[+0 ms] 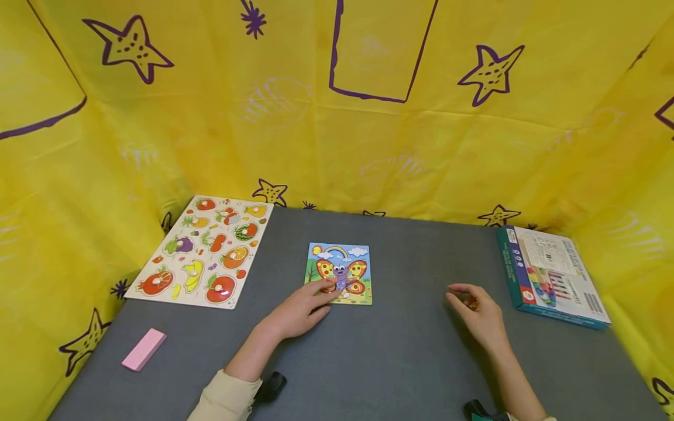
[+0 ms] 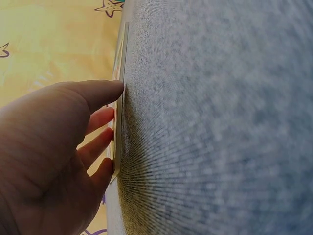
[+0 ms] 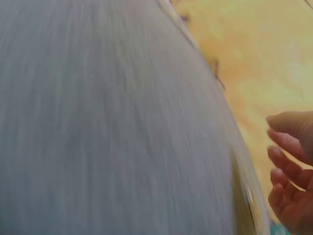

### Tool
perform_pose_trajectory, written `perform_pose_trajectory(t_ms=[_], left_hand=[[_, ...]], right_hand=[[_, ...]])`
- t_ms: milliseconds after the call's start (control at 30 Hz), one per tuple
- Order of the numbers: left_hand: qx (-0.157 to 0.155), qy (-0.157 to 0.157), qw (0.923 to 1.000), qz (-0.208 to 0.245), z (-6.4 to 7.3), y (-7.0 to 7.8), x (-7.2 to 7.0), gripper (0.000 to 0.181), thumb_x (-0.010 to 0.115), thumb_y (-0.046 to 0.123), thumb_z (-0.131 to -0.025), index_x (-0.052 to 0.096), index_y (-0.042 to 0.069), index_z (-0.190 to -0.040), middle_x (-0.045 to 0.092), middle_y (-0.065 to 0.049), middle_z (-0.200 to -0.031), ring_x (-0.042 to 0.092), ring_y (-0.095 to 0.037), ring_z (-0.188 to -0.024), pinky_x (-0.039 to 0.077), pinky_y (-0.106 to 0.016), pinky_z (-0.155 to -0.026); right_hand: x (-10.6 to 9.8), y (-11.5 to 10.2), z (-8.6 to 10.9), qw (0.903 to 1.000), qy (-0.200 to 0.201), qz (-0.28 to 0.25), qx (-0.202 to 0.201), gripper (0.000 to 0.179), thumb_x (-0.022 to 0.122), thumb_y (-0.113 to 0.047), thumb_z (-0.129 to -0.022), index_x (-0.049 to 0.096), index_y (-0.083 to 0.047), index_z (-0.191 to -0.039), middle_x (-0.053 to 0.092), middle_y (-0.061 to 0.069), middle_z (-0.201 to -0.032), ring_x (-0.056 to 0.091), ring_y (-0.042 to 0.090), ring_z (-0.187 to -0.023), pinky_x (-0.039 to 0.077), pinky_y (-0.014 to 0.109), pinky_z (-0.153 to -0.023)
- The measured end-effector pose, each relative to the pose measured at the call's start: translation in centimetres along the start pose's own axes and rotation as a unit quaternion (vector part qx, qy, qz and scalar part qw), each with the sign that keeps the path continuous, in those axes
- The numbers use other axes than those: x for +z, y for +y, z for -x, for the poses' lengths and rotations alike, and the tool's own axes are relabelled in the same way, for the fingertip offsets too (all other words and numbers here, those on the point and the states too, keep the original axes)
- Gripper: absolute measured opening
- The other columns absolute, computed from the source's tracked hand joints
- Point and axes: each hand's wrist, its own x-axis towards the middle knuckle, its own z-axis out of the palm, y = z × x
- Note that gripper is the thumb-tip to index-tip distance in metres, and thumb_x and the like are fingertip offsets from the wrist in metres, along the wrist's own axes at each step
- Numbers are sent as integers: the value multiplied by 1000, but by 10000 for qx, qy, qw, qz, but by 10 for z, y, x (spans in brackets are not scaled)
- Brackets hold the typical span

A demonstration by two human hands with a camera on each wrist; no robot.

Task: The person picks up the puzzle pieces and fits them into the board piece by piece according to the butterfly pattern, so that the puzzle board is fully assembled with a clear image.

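Note:
A small square butterfly puzzle [image 1: 358, 269] lies flat on the dark grey table, its picture face up. My left hand [image 1: 300, 313] rests on its lower left part, fingers extended over the picture. In the left wrist view the puzzle's thin edge [image 2: 118, 132] shows, with the thumb at that edge and the other fingers on the face. To the right, my right hand [image 1: 480, 321] hovers apart from the puzzle, its fingers loosely bent. The right wrist view shows the same relaxed fingers [image 3: 278, 157] with nothing visible between them.
At the left lies a fruit peg board [image 1: 207, 251], with a pink block [image 1: 144, 349] nearer the front. A teal and white box [image 1: 558, 275] lies at the right. Yellow patterned cloth [image 1: 316, 146] hangs around the table [image 1: 389, 362].

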Motion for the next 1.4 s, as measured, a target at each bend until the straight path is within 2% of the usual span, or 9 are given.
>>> perform_pose_trajectory(t_ms=[167,267,400,633,833,1000,1100,1200,1400], left_hand=[[-52,-40,10000,25,1,-1,1,42,60,14,-97,56,7,-139,48,-16,-141,44,-34,-130,37,-49,-105],[-89,-73,9999,45,2,-1,2,43,59,14,-97,55,8,-139,48,-16,-142,44,-34,-130,37,-50,-105],[-131,-77,9999,68,2,-1,2,43,60,15,-97,55,8,-139,47,-15,-142,43,-34,-131,36,-50,-105],[-48,-12,10000,62,3,0,2,42,60,15,-97,57,7,-138,48,-16,-141,44,-34,-131,36,-50,-105],[-91,-19,9999,96,3,-1,2,43,61,15,-97,56,8,-139,48,-16,-142,43,-34,-131,36,-51,-106],[-64,-3,9999,86,3,-2,2,43,61,15,-96,56,8,-138,48,-16,-142,43,-34,-131,36,-51,-105],[-72,-4,9999,110,3,-2,2,43,61,15,-96,56,8,-139,48,-16,-142,43,-34,-132,36,-51,-106],[-92,-10,9999,130,3,-2,2,44,61,14,-96,55,9,-139,47,-16,-143,42,-34,-132,36,-52,-106],[-59,3,9999,148,2,-1,2,43,61,15,-96,56,7,-139,48,-17,-142,43,-35,-132,35,-52,-106]], right_hand=[[-26,24,11,9976,-30,651,249,40,73,-32,-89,67,-3,-115,61,19,-110,54,28,-90,41,37,-73],[-34,32,16,9958,-282,758,439,50,74,-35,-87,64,1,-120,56,26,-116,54,35,-94,42,46,-76],[-39,38,19,9936,-484,819,603,58,75,-38,-86,61,3,-124,52,29,-121,53,40,-99,42,54,-81],[-39,42,17,9925,-580,941,528,56,77,-36,-84,63,4,-121,52,30,-121,54,39,-98,42,53,-79],[-39,39,15,9905,-683,898,789,57,76,-38,-84,61,5,-118,53,28,-114,53,37,-97,42,48,-77],[-38,37,14,9904,-595,794,958,54,78,-38,-83,59,3,-114,58,14,-92,51,23,-78,38,33,-65],[-35,34,15,9926,-466,657,904,52,78,-36,-83,58,1,-115,60,8,-89,47,10,-71,36,27,-61],[-34,32,16,9936,-383,570,896,51,79,-34,-83,57,0,-115,62,9,-93,47,5,-70,36,25,-62],[-36,32,16,9901,-335,917,1005,58,80,-37,-80,58,5,-113,59,13,-93,49,16,-72,36,31,-63]])
